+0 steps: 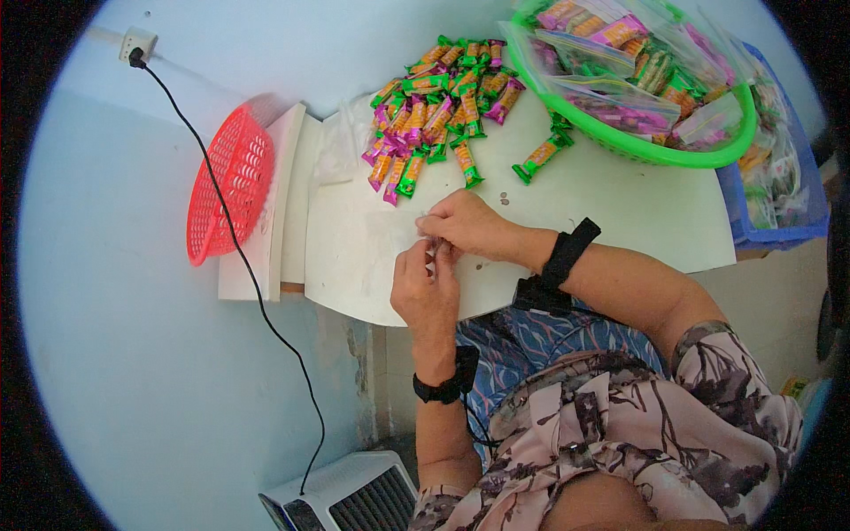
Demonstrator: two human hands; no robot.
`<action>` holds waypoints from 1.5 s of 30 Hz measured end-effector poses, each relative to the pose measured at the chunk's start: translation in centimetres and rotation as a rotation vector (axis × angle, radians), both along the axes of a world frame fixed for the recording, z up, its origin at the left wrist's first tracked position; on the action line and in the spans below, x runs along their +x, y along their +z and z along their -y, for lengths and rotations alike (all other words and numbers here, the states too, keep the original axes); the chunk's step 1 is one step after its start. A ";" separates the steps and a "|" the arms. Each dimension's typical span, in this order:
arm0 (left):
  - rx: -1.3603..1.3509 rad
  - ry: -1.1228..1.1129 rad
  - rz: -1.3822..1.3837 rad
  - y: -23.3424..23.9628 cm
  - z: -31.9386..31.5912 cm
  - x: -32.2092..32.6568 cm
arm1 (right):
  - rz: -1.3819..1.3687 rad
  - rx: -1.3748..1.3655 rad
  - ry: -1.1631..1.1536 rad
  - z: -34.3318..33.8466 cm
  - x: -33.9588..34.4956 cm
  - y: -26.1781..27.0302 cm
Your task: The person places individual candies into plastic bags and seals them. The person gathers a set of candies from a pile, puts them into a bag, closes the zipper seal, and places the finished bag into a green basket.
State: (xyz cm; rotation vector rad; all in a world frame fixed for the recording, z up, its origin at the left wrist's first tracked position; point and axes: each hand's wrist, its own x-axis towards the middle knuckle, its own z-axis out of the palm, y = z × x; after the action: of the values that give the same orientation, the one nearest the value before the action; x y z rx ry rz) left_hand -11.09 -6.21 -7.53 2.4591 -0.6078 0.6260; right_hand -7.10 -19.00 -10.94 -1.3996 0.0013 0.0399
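Both hands meet over the near part of the white table (597, 212). My left hand (425, 282) has its fingers and thumb bent together around the edge of a clear plastic bag (392, 232), which is faint against the tabletop. Just beyond, my right hand (475, 226) pinches the same edge, fingertips close to the left ones. The fingers hide most of what is gripped. Past the hands lies a loose pile of small wrapped snack bars (431, 113) in green and purple wrappers. Another green-ended snack bar (541, 159) lies to the right of the pile.
A green plastic basket (724, 156) filled with bagged snacks stands at the far right, beside a blue crate (783, 229). Clear bags (342, 152) lie at the table's left. A red basket (232, 186) leans by the wall, with a black power cord (249, 265) hanging across it.
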 end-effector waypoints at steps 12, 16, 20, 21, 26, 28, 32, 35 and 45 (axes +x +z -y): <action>-0.118 0.010 -0.049 0.0 -0.4 0.4 | -0.138 0.217 0.075 0.2 -0.9 1.1; -0.191 0.007 -0.084 -0.1 -0.8 0.7 | -0.090 0.066 0.169 0.6 -0.7 1.3; -0.262 0.070 -0.206 0.1 -0.7 0.7 | -0.092 0.093 0.214 1.1 -0.9 1.5; -0.263 0.080 -0.209 0.2 -0.8 0.7 | -0.087 0.099 0.213 0.9 -0.9 1.6; -0.309 0.108 -0.235 0.1 -1.4 0.8 | -0.156 0.136 0.187 0.7 -1.0 1.8; -0.287 0.108 -0.221 0.0 -1.6 0.9 | -0.187 0.123 0.209 0.7 -0.9 1.8; -0.275 0.122 -0.185 -0.1 -1.5 0.8 | -0.207 0.134 0.200 0.6 -0.8 1.7; -0.284 0.147 -0.191 -0.2 -1.6 0.9 | -0.214 0.144 0.209 0.6 -0.9 1.9; -0.401 0.072 -0.281 -0.1 -1.5 0.8 | -0.143 0.064 0.207 0.6 -1.0 2.2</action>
State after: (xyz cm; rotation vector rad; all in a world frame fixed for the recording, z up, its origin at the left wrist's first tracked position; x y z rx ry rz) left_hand -10.31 -4.69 -7.61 2.1418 -0.2531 0.3742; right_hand -8.15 -19.63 -8.75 -1.3261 -0.0256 0.3102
